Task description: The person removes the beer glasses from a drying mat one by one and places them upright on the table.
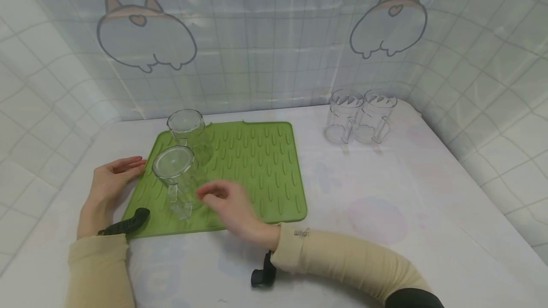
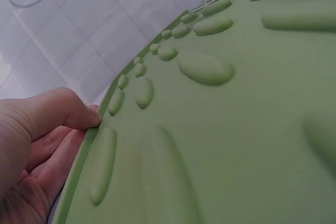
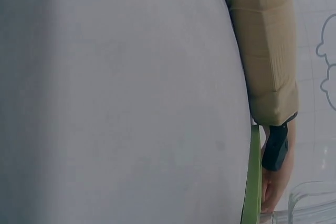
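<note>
A green ridged drying mat [image 1: 257, 170] lies on the table. My left hand [image 1: 115, 175] is at its left edge; in the left wrist view the thumb [image 2: 68, 109] presses the rim, with the fingers behind and below it. On the mat's left half stand two clear glass mugs, a near one [image 1: 174, 161] that looks bottom-up and a rear one [image 1: 186, 121]. Beside the near mug's right side is my right hand [image 1: 231, 206], slightly blurred, its fingers loosely bent and holding nothing. Whether its fingertips touch the glass I cannot tell.
Two more clear glass mugs, one [image 1: 342, 118] and another [image 1: 376, 118], stand side by side at the back right of the white table [image 1: 342, 184]. A tiled-pattern curtain [image 1: 274, 37] closes off the back. Black wrist mounts [image 1: 128, 223] sit on both forearms.
</note>
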{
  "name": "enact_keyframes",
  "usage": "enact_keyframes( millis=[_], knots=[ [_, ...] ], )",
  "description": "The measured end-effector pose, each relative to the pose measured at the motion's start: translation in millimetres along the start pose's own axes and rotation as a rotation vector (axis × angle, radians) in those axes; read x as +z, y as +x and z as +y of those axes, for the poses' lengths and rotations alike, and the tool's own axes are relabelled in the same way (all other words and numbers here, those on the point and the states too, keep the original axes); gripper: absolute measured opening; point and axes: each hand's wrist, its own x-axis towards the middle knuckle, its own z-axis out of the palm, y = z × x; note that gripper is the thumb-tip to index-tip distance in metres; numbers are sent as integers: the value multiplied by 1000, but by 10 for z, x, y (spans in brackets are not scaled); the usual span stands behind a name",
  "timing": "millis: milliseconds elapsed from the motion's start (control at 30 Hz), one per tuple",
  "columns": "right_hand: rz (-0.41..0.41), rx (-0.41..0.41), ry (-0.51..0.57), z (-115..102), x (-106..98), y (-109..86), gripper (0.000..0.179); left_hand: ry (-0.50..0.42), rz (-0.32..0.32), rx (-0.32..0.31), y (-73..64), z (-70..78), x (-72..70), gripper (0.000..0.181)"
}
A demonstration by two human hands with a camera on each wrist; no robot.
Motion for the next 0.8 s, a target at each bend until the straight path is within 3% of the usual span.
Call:
enact_keyframes(
  millis=[367,800],
  knots=[
    [-6,14,4,33,90,6,20,-6,-3,10,7,2,2,63],
    [-74,-21,61,57,246,-15,24,-5,11,-2,8,-18,1,60]
  ],
)
